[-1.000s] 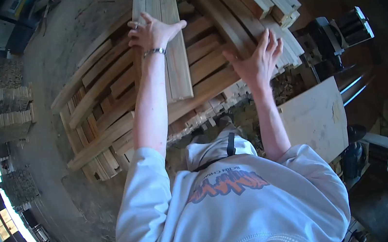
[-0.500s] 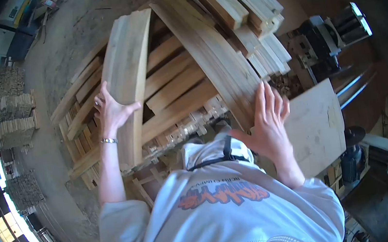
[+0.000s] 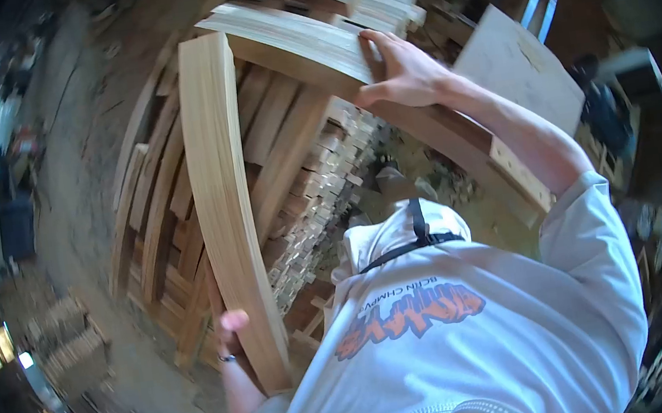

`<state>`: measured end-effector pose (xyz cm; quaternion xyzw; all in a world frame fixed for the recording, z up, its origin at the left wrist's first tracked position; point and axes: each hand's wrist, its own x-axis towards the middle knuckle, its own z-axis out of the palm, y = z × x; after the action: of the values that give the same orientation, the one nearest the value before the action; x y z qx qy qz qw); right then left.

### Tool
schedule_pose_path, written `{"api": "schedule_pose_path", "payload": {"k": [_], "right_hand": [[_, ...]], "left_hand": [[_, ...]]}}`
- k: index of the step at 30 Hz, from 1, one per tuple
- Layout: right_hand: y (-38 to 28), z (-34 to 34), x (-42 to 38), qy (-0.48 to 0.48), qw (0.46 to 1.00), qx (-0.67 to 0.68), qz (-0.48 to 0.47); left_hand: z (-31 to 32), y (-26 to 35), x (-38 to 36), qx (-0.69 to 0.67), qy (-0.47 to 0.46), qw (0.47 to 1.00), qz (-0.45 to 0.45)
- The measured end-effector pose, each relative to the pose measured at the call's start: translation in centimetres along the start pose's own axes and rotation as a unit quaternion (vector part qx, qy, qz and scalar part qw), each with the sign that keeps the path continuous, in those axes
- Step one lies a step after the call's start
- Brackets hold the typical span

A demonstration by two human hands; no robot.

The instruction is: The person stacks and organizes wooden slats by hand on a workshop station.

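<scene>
A long wooden board (image 3: 219, 171) stands tilted on its edge along my left side, its broad pale face toward me. My left hand (image 3: 230, 332), with a bracelet or watch at the wrist, grips its left edge near the close end; the thumb shows and most fingers are hidden behind the wood. Another grooved wooden board (image 3: 288, 41) runs from the far end of the first toward the right. My right hand (image 3: 405, 71) is clamped across it, thumb on the near side and fingers over the far edge.
Beneath both boards lies a stack of timber (image 3: 279, 130) with rough, uneven block ends (image 3: 315, 209). More boards (image 3: 380, 8) lie at the back. A flat pale panel (image 3: 521, 64) and a dark motor (image 3: 606, 107) are at right. Lumber piles stand at far left.
Both hands have closed on boards. The left board has turned onto its edge, the right one has swung and tilted. My left hand has come nearer, my right moved farther away; the view has turned.
</scene>
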<state>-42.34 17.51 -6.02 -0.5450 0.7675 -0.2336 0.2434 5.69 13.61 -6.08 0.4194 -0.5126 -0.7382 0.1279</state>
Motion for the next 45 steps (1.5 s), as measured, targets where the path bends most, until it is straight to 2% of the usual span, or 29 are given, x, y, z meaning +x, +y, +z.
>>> {"api": "schedule_pose_path", "payload": {"k": [3, 4, 8, 13, 18, 20, 24, 26, 27, 29, 30, 31, 33, 34, 35, 36, 37, 38, 39, 40, 42, 43, 44, 45], "right_hand": [[3.1, -2.2, -8.6, 0.044, 0.997, 0.058, -0.029], [3.8, -3.4, -11.6, 0.037, 0.996, 0.076, -0.011], [9.6, -6.4, -21.2, 0.071, 0.996, 0.039, 0.029], [19.9, -7.8, -27.0, 0.091, 0.989, -0.023, 0.110], [31.8, -3.6, -28.3, 0.120, 0.977, -0.081, 0.154], [35.7, -1.2, -28.0, 0.128, 0.976, -0.094, 0.152], [38.0, 1.0, -28.1, 0.153, 0.974, -0.082, 0.145], [37.1, 1.9, -28.3, 0.198, 0.964, -0.080, 0.160], [36.5, 2.8, -28.6, 0.196, 0.963, -0.074, 0.166], [35.0, 4.7, -29.1, 0.298, 0.909, -0.155, 0.245], [33.7, 5.0, -29.8, 0.311, 0.895, -0.172, 0.270], [32.4, 5.0, -30.7, 0.310, 0.894, -0.172, 0.274], [30.8, 4.6, -33.2, 0.447, 0.802, -0.110, 0.380], [31.4, 4.9, -34.4, 0.476, 0.743, -0.113, 0.457], [32.5, 5.6, -35.7, 0.501, 0.675, -0.116, 0.529], [34.5, 7.1, -37.1, 0.497, 0.667, -0.047, 0.553], [35.9, 8.7, -38.2, 0.488, 0.654, 0.024, 0.577], [35.9, 8.8, -38.6, 0.484, 0.656, 0.027, 0.579], [36.0, 8.4, -38.7, 0.478, 0.656, 0.138, 0.568], [36.0, 8.2, -39.1, 0.461, 0.650, 0.245, 0.553], [36.5, 9.1, -40.4, 0.468, 0.652, 0.252, 0.542], [36.8, 9.5, -40.8, 0.485, 0.648, 0.261, 0.526], [37.0, 9.6, -41.1, 0.492, 0.625, 0.312, 0.519], [37.7, 9.6, -41.8, 0.481, 0.617, 0.363, 0.507]], "left_hand": [[2.7, -0.6, 0.9, 0.018, -0.073, 0.997, -0.026], [4.0, -0.7, 1.2, 0.025, -0.096, 0.995, -0.033], [9.1, 0.1, 3.4, 0.065, -0.189, 0.979, -0.035], [17.1, 2.5, 10.4, 0.105, -0.260, 0.960, -0.011], [31.0, 3.2, 18.6, 0.137, -0.307, 0.942, 0.020], [39.2, 4.9, 22.1, 0.191, -0.353, 0.916, 0.029], [50.2, 4.1, 30.7, 0.296, -0.443, 0.844, 0.057], [54.9, 3.0, 35.3, 0.409, -0.454, 0.780, 0.138], [57.6, 2.9, 36.9, 0.513, -0.440, 0.710, 0.199], [62.2, 0.9, 40.3, 0.618, -0.432, 0.596, 0.277], [64.2, 0.1, 41.4, 0.672, -0.417, 0.524, 0.315], [65.8, -0.5, 42.1, 0.671, -0.421, 0.523, 0.314], [67.7, -1.7, 43.1, 0.725, -0.373, 0.297, 0.497], [68.4, -2.8, 44.4, 0.725, -0.373, 0.304, 0.493], [68.9, -4.0, 45.9, 0.706, -0.425, 0.323, 0.466], [68.6, -4.6, 46.8, 0.684, -0.476, 0.337, 0.438], [67.5, -4.8, 46.8, 0.686, -0.478, 0.337, 0.432], [66.5, -4.8, 46.7, 0.687, -0.451, 0.357, 0.444], [65.7, -4.7, 46.7, 0.685, -0.422, 0.376, 0.460], [63.5, -4.4, 46.6, 0.696, -0.384, 0.418, 0.439], [55.4, -5.8, 47.9, 0.568, -0.211, 0.589, 0.535], [51.2, -5.8, 46.5, 0.534, -0.139, 0.664, 0.505], [45.7, -7.4, 46.6, 0.552, -0.069, 0.709, 0.435], [43.0, -7.8, 45.2, 0.535, -0.073, 0.798, 0.269]]}}
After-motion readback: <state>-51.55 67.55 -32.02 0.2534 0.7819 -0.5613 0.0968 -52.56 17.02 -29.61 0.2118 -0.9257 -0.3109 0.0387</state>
